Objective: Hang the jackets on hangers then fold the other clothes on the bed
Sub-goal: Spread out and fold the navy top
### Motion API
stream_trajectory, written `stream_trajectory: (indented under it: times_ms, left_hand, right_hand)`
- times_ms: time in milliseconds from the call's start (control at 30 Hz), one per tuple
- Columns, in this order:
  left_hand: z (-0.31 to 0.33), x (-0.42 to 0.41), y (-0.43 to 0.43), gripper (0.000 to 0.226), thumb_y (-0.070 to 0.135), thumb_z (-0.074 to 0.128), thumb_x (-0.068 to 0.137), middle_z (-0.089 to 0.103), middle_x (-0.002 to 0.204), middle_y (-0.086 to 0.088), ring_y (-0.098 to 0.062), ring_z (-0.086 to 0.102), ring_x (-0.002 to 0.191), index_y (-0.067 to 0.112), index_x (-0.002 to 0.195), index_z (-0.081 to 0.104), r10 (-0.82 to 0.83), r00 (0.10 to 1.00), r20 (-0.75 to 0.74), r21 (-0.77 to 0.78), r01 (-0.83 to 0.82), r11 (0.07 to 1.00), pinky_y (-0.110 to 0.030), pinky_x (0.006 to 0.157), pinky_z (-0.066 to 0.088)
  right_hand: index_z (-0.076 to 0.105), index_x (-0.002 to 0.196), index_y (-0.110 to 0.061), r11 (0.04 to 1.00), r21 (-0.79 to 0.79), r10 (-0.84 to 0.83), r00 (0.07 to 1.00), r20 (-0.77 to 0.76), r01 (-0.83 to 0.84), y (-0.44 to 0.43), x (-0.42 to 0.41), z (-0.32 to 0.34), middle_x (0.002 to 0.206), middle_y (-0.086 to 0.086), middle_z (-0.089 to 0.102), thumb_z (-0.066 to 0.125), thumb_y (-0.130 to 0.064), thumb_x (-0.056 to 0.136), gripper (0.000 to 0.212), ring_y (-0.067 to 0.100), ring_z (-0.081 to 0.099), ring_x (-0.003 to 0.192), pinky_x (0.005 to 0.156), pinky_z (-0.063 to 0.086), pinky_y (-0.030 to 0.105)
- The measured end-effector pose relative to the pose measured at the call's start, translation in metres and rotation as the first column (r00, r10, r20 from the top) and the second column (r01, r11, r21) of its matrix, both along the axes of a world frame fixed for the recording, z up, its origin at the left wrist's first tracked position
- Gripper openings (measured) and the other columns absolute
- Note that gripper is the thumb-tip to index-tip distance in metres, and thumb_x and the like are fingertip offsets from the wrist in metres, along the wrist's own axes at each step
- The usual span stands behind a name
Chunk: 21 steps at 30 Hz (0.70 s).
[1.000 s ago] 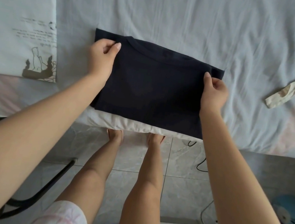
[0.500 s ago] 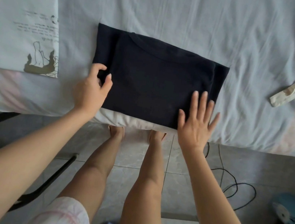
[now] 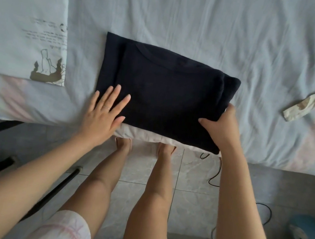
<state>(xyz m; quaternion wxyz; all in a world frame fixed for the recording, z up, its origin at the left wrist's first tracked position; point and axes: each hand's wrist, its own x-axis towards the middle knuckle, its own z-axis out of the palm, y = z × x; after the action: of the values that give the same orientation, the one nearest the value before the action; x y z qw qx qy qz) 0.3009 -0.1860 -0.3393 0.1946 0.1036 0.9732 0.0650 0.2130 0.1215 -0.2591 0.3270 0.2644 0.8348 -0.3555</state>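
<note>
— Where the bed (image 3: 207, 21) ends nearest the person, what lies there?
— A folded navy top (image 3: 166, 92), flat on the pale blue sheet. Its near edge sits right at the mattress edge, on top of a white cloth (image 3: 140, 135) that peeks out beneath it.
— Which way does it run?
— Its long axis goes left to right, tilted a little so that the right end sits nearer the person. The curved neckline faces the far side of the bed, and the near long edge faces the person's legs.
— And the hands?
— The left hand (image 3: 102, 115) lies flat on the near left corner, fingers (image 3: 115, 93) straight and spread apart, with a thin ring on one. The right hand (image 3: 222, 126) grips the right end. Its thumb (image 3: 203, 121) is on top of the fabric and the other fingers curl round the edge and under the fold, so their tips are hidden. That end is bunched.
— Anything else around?
— A pale printed cloth (image 3: 25, 19) lies to the left, apart from the top, and a beige strap (image 3: 304, 107) lies well off to the right. A black cable (image 3: 213, 179) trails on the tiled floor below
</note>
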Motion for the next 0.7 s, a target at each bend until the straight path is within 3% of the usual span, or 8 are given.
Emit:
stream_trajectory:
  times_ms: [100, 200, 300, 367, 400, 500, 600, 700]
  left_hand:
    - [0.018, 0.002, 0.008, 0.054, 0.036, 0.027, 0.097, 0.01, 0.159, -0.009, -0.021, -0.001, 0.147, 0.026, 0.15, 0.021, 0.238, 0.971, 0.033, 0.132, -0.24, 0.962, -0.047, 0.115, -0.005]
    - [0.05, -0.02, 0.014, 0.038, 0.02, 0.036, 0.095, 0.047, 0.138, -0.009, -0.024, 0.039, 0.133, 0.014, 0.126, 0.056, 0.313, 0.948, -0.052, 0.418, -0.264, 0.869, -0.04, 0.111, 0.025]
    - [0.073, -0.051, 0.023, 0.037, 0.033, 0.031, 0.099, 0.069, 0.098, 0.01, -0.008, 0.063, 0.1, 0.016, 0.121, 0.056, 0.424, 0.8, 0.423, 0.713, -0.583, 0.39, -0.019, 0.085, 0.048]
    - [0.06, -0.061, 0.019, 0.057, 0.053, 0.023, 0.099, 0.069, 0.098, 0.014, -0.013, 0.063, 0.102, 0.014, 0.131, 0.051, 0.396, 0.474, 0.786, 0.51, -0.86, 0.016, -0.016, 0.075, 0.049]
    - [0.055, -0.063, 0.015, 0.069, 0.063, 0.026, 0.094, 0.066, 0.112, 0.011, -0.015, 0.06, 0.111, 0.012, 0.136, 0.047, 0.369, 0.337, 0.866, 0.386, -0.92, -0.066, -0.019, 0.083, 0.049]
    - [0.037, -0.058, 0.005, 0.076, 0.064, 0.064, 0.076, 0.059, 0.13, -0.004, -0.013, 0.057, 0.116, 0.013, 0.131, 0.054, 0.525, 0.335, 0.782, 0.359, -0.932, 0.059, -0.026, 0.101, 0.043]
    - [0.03, -0.049, 0.009, 0.029, 0.014, 0.067, 0.086, 0.067, 0.107, -0.006, -0.003, 0.061, 0.09, 0.008, 0.114, 0.062, 0.63, 0.576, 0.522, 0.52, -0.799, 0.3, -0.007, 0.077, 0.046]
    - [0.036, -0.044, 0.015, 0.015, 0.007, 0.066, 0.086, 0.067, 0.088, 0.006, 0.01, 0.059, 0.076, 0.014, 0.098, 0.063, 0.681, 0.621, 0.388, 0.635, -0.716, 0.29, -0.008, 0.071, 0.045]
  right_hand:
    - [0.027, 0.141, -0.015, 1.0, -0.006, -0.023, 0.994, -0.105, 0.023, -0.04, -0.013, 0.021, 0.086, -0.017, 0.049, 0.06, -0.011, 0.083, 0.066, 0.002, 0.052, 0.073, 0.055, 0.04, 0.018]
    - [0.022, 0.146, -0.019, 0.994, 0.0, -0.101, 0.951, -0.294, 0.106, -0.101, -0.016, 0.034, 0.078, -0.013, 0.054, 0.053, -0.005, 0.083, 0.071, 0.011, 0.06, 0.068, 0.057, 0.051, 0.031]
    - [0.015, 0.149, -0.023, 0.994, -0.052, 0.075, 0.931, -0.357, -0.1, -0.155, -0.007, 0.03, 0.084, 0.002, 0.065, 0.054, -0.014, 0.086, 0.074, 0.023, 0.064, 0.07, 0.063, 0.054, 0.041]
    - [0.007, 0.151, -0.022, 0.961, -0.13, 0.201, 0.938, -0.283, -0.245, -0.171, 0.003, 0.022, 0.082, -0.002, 0.067, 0.053, -0.032, 0.092, 0.076, 0.021, 0.065, 0.075, 0.073, 0.053, 0.044]
    - [0.004, 0.151, -0.021, 0.948, -0.188, 0.21, 0.95, -0.233, -0.256, -0.172, 0.008, 0.017, 0.078, -0.007, 0.065, 0.05, -0.039, 0.093, 0.076, 0.018, 0.065, 0.079, 0.081, 0.052, 0.046]
    - [0.02, 0.149, -0.015, 0.971, -0.193, 0.099, 0.97, -0.224, -0.144, -0.153, 0.019, 0.002, 0.092, -0.008, 0.059, 0.049, -0.033, 0.096, 0.063, 0.012, 0.058, 0.092, 0.09, 0.049, 0.041]
    - [0.034, 0.141, -0.016, 0.998, -0.065, -0.036, 0.967, -0.253, 0.02, -0.122, 0.027, -0.01, 0.119, -0.001, 0.051, 0.052, -0.025, 0.094, 0.051, 0.011, 0.053, 0.103, 0.087, 0.048, 0.031]
    - [0.038, 0.135, -0.02, 0.972, -0.127, -0.202, 0.978, -0.041, 0.196, -0.092, 0.028, -0.019, 0.107, -0.004, 0.054, 0.053, -0.02, 0.093, 0.045, 0.003, 0.055, 0.084, 0.067, 0.041, 0.017]
